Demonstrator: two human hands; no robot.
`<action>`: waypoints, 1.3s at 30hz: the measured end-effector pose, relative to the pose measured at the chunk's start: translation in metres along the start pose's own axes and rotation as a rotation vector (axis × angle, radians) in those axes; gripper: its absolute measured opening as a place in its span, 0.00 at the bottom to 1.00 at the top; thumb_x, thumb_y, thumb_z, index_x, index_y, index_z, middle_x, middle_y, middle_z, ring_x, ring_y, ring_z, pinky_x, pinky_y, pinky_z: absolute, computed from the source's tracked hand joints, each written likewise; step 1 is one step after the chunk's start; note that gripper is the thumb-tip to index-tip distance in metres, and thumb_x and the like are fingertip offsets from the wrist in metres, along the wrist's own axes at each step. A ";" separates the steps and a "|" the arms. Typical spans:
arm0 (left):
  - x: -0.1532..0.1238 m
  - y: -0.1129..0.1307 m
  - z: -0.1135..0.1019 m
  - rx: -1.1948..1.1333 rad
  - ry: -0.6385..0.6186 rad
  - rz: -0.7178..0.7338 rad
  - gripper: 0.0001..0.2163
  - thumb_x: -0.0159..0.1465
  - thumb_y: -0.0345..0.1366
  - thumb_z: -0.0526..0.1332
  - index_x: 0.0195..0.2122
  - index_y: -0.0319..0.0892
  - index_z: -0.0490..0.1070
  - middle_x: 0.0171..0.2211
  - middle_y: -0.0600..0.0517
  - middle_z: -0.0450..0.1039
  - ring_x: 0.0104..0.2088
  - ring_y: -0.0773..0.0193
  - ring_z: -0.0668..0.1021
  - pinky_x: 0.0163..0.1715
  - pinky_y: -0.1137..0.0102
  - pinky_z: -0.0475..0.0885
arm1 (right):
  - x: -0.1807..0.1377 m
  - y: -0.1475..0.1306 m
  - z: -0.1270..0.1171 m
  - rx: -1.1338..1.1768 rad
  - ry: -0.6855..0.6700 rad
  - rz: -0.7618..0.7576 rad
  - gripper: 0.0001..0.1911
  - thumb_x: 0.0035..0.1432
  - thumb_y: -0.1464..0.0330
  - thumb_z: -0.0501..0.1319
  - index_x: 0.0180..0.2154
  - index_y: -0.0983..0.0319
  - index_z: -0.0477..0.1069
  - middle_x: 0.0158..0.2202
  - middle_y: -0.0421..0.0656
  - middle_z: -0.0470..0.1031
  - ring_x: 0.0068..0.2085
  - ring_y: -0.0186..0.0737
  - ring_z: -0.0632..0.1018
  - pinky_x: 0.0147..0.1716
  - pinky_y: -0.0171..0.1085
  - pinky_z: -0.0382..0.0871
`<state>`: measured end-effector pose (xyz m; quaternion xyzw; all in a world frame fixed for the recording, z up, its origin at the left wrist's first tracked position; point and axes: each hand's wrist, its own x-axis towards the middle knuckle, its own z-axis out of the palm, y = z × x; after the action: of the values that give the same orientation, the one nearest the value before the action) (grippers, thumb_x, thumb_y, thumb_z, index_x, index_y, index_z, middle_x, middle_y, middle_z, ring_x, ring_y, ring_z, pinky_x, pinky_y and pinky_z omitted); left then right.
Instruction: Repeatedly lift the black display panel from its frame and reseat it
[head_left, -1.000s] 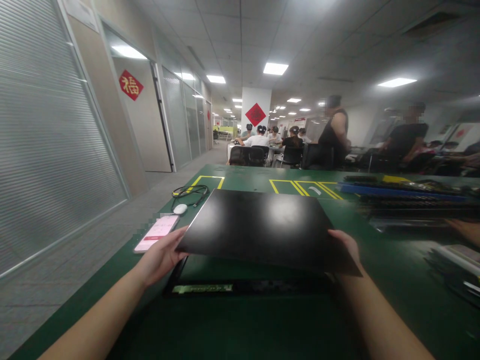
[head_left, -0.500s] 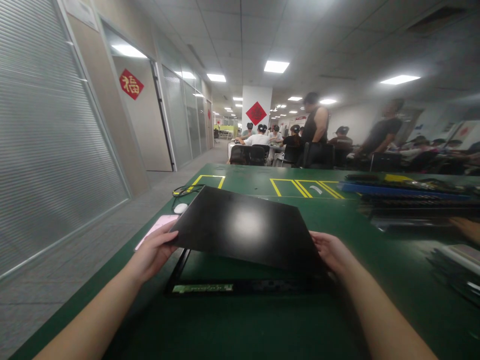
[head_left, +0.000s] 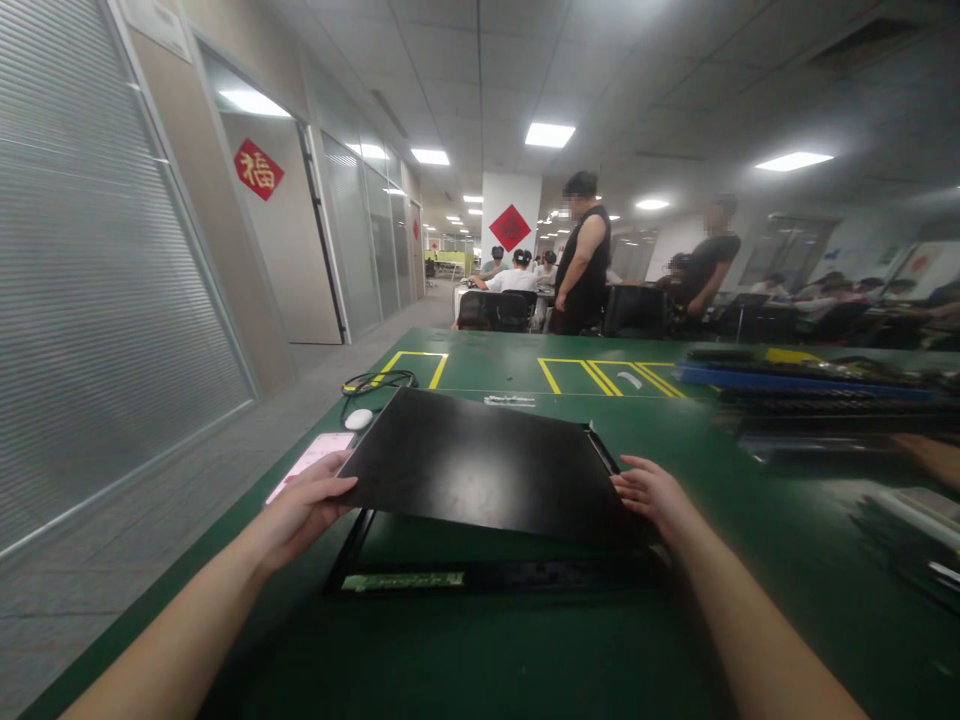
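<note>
A thin, glossy black flat panel point(head_left: 480, 465) is held tilted in front of me, its left side higher than its right. My left hand point(head_left: 311, 505) pinches its left edge, thumb on top. At the right edge my right hand point(head_left: 651, 500) grips it with the fingers bent round the side. Under the panel lies a black rectangular frame point(head_left: 547, 577) on the green table. A green circuit board strip point(head_left: 405, 580) shows along the frame's near side. Most of the frame's far part is hidden by the panel.
Left of the panel are a pink phone-like slab point(head_left: 311, 462), a white mouse point(head_left: 358, 419) and a black cable point(head_left: 379, 381). Small white pieces point(head_left: 510, 401) lie behind it. Blurred black parts and a blue strip point(head_left: 787, 380) are stacked right. People stand and sit beyond.
The panel has come down a little towards the frame, still in both hands. The frame's right far corner and the small white pieces now show. Two standing people have moved left.
</note>
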<state>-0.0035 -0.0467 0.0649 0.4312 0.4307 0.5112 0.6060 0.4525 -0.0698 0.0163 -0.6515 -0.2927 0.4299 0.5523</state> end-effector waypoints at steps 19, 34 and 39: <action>-0.007 -0.005 -0.006 0.172 -0.130 -0.090 0.33 0.41 0.27 0.67 0.52 0.50 0.71 0.43 0.49 0.81 0.44 0.43 0.81 0.38 0.60 0.77 | 0.005 0.004 -0.002 -0.122 0.077 -0.126 0.22 0.42 0.67 0.63 0.43 0.63 0.73 0.27 0.46 0.79 0.23 0.34 0.71 0.19 0.31 0.55; -0.010 -0.005 0.002 0.151 -0.087 -0.124 0.36 0.42 0.31 0.71 0.55 0.50 0.69 0.41 0.49 0.81 0.41 0.47 0.82 0.37 0.64 0.75 | 0.005 0.006 -0.004 -0.187 0.115 -0.160 0.20 0.41 0.64 0.62 0.40 0.63 0.74 0.25 0.46 0.79 0.22 0.34 0.70 0.21 0.33 0.58; -0.011 -0.003 0.006 0.140 -0.055 -0.124 0.34 0.40 0.30 0.72 0.52 0.50 0.71 0.38 0.49 0.82 0.39 0.47 0.83 0.35 0.64 0.75 | 0.004 0.006 -0.003 -0.196 0.119 -0.167 0.19 0.41 0.65 0.62 0.38 0.63 0.74 0.25 0.47 0.79 0.24 0.37 0.73 0.21 0.33 0.58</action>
<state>0.0014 -0.0579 0.0643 0.4588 0.4746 0.4294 0.6164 0.4565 -0.0693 0.0095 -0.7001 -0.3533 0.3122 0.5362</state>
